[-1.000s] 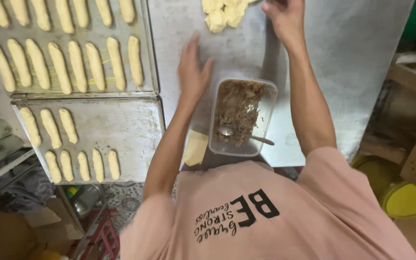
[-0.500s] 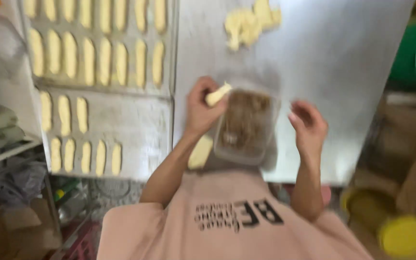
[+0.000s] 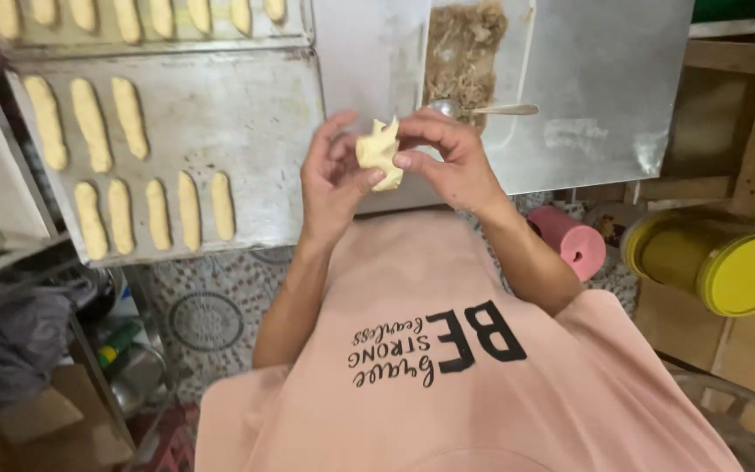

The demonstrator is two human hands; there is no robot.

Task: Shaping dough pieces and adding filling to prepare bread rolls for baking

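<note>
Both hands hold one pale yellow piece of dough (image 3: pixel 380 150) above the table's front edge. My left hand (image 3: pixel 332 179) cups it from below with the thumb against it. My right hand (image 3: pixel 446 159) pinches its right side with fingertips. Just beyond the hands stands a clear plastic container (image 3: pixel 519 61) of brown shredded filling, with a metal spoon (image 3: pixel 482 109) lying across its near end.
A metal baking tray (image 3: pixel 255 114) at left carries rows of shaped dough sticks (image 3: pixel 156 214); a second tray (image 3: pixel 159 39) lies behind it. The steel table top (image 3: pixel 609 79) spreads right. A pink roll (image 3: pixel 567 238) and a yellow-lidded tub (image 3: pixel 714 260) sit at lower right.
My left hand picked up the dough piece and both hands came together in front of me, holding it. The view tilted down toward the table's near edge.
</note>
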